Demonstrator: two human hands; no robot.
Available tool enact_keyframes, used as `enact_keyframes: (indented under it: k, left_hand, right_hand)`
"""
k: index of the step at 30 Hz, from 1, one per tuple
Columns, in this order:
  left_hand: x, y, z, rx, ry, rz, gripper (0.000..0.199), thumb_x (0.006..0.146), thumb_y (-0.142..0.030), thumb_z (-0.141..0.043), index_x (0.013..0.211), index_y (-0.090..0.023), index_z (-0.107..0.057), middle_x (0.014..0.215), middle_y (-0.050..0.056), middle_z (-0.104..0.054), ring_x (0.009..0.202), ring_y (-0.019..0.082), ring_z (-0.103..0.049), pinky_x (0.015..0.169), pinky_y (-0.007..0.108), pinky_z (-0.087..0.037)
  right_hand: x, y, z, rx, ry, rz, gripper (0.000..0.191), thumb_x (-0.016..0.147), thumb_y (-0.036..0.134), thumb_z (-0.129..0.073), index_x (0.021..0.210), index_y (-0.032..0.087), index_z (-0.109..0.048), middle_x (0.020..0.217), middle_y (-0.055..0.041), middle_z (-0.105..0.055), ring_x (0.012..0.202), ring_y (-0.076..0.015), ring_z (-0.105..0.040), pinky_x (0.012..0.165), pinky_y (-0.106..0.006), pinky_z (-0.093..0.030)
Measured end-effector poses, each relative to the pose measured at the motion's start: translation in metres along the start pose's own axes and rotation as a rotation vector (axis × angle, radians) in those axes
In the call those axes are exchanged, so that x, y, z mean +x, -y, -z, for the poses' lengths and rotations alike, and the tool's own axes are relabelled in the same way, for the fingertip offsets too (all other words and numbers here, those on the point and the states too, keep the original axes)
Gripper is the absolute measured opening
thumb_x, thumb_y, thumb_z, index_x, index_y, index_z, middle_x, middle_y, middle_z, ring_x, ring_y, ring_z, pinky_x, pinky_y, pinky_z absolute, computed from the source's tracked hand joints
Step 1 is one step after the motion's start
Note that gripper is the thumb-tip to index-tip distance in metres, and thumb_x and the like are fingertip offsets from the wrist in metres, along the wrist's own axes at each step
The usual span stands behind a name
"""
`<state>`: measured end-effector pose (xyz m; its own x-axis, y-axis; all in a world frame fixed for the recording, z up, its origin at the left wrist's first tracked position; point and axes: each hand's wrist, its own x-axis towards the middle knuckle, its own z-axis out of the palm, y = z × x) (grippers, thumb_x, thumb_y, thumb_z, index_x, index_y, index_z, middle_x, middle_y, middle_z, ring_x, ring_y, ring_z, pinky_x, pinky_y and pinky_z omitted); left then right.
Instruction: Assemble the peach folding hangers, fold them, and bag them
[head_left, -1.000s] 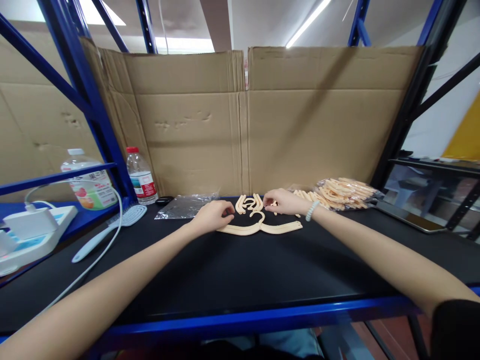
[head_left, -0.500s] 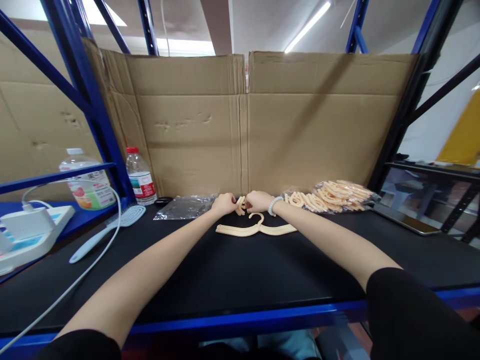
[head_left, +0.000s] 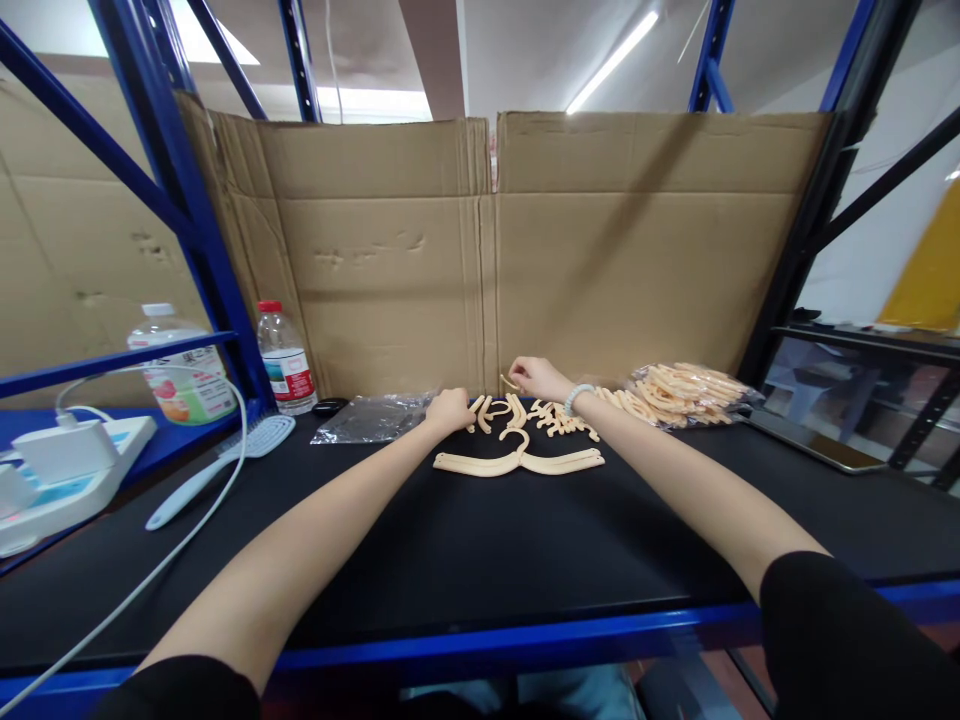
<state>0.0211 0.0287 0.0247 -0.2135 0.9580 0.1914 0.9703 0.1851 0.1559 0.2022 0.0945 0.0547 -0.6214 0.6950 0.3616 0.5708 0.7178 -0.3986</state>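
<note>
A cream plastic folding hanger (head_left: 480, 465), arms spread and hook upward, lies on the black tabletop. Beyond it, my left hand (head_left: 448, 410) is closed at the edge of some loose curved hanger arms (head_left: 486, 413), its fingertips at the nearest one; the exact grip is hard to see. My right hand (head_left: 541, 378), with a beaded bracelet at the wrist, is raised above the pieces and pinches a slim cream hanger piece (head_left: 509, 382). Loose hooks (head_left: 559, 418) lie below that wrist, and more hanger arms (head_left: 516, 410) lie between the hands.
A clear plastic bag (head_left: 375, 418) lies left of my left hand. A bag of hanger parts (head_left: 686, 393) and a phone-like slab (head_left: 821, 440) are at right. At left are a hairbrush (head_left: 225, 465), a red-capped bottle (head_left: 286, 365) and a white cable (head_left: 176, 545). Cardboard (head_left: 390, 290) walls the back.
My right hand has lifted up and right, away from my left hand, with a slim piece in its fingers. Loose arms and hooks behind the hanger are now uncovered. My left hand has barely moved.
</note>
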Motion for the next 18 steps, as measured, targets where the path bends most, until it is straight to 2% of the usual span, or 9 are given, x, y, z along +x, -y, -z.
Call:
enact_keyframes:
  k: [2, 5, 8, 11, 14, 18]
  left_hand:
    - [-0.002, -0.004, 0.003, 0.008, 0.018, 0.005, 0.027, 0.076, -0.027, -0.067, 0.099, -0.013, -0.064, 0.102, 0.013, -0.067, 0.097, 0.026, -0.063, 0.081, 0.036, -0.050]
    - [-0.004, -0.006, 0.007, 0.001, 0.042, 0.026, 0.027, 0.084, -0.031, -0.062, 0.102, -0.012, -0.061, 0.104, 0.009, -0.064, 0.097, 0.022, -0.061, 0.084, 0.040, -0.050]
    - [-0.004, -0.001, 0.013, -0.044, 0.043, 0.053, 0.024, 0.085, -0.030, -0.061, 0.100, -0.012, -0.062, 0.103, 0.009, -0.064, 0.097, 0.021, -0.061, 0.086, 0.042, -0.048]
    - [-0.005, 0.007, 0.024, -0.144, 0.021, 0.067, 0.024, 0.072, -0.019, -0.070, 0.094, -0.013, -0.065, 0.096, 0.010, -0.067, 0.099, 0.024, -0.061, 0.086, 0.038, -0.047]
    - [-0.017, 0.013, 0.037, -0.313, 0.027, 0.060, 0.031, 0.058, -0.008, -0.070, 0.089, -0.015, -0.068, 0.080, 0.008, -0.070, 0.092, 0.025, -0.063, 0.080, 0.031, -0.048]
    - [-0.052, 0.011, 0.046, -0.630, 0.142, -0.010, 0.036, 0.068, -0.014, -0.058, 0.102, -0.014, -0.066, 0.079, 0.006, -0.069, 0.075, 0.018, -0.065, 0.068, 0.026, -0.050]
  right_hand:
    - [-0.007, 0.000, 0.005, 0.094, -0.004, -0.054, 0.015, 0.092, 0.017, -0.035, 0.097, 0.014, -0.050, 0.085, -0.0084, -0.063, 0.066, -0.0139, -0.064, 0.064, -0.026, -0.051]
    - [-0.027, 0.002, 0.012, 0.234, 0.016, -0.092, 0.012, 0.096, 0.022, -0.029, 0.100, 0.020, -0.040, 0.090, -0.0056, -0.059, 0.060, -0.0110, -0.064, 0.055, -0.023, -0.053]
    - [-0.051, 0.006, 0.016, 0.550, 0.097, -0.104, 0.006, 0.096, 0.027, -0.032, 0.097, 0.023, -0.036, 0.084, -0.0011, -0.056, 0.056, -0.0103, -0.064, 0.051, -0.022, -0.053]
    - [-0.075, 0.008, 0.018, 0.832, 0.118, -0.096, 0.009, 0.093, 0.030, -0.042, 0.093, 0.022, -0.038, 0.077, 0.0002, -0.057, 0.059, -0.0109, -0.064, 0.054, -0.022, -0.054]
    - [-0.093, 0.013, 0.015, 0.927, 0.062, -0.102, 0.013, 0.085, 0.026, -0.057, 0.088, 0.019, -0.046, 0.076, -0.0016, -0.061, 0.065, -0.0102, -0.064, 0.058, -0.021, -0.054]
    - [-0.106, 0.023, 0.005, 0.969, 0.020, -0.111, 0.020, 0.072, 0.023, -0.071, 0.083, 0.014, -0.057, 0.071, -0.0017, -0.063, 0.065, -0.0093, -0.062, 0.063, -0.021, -0.054]
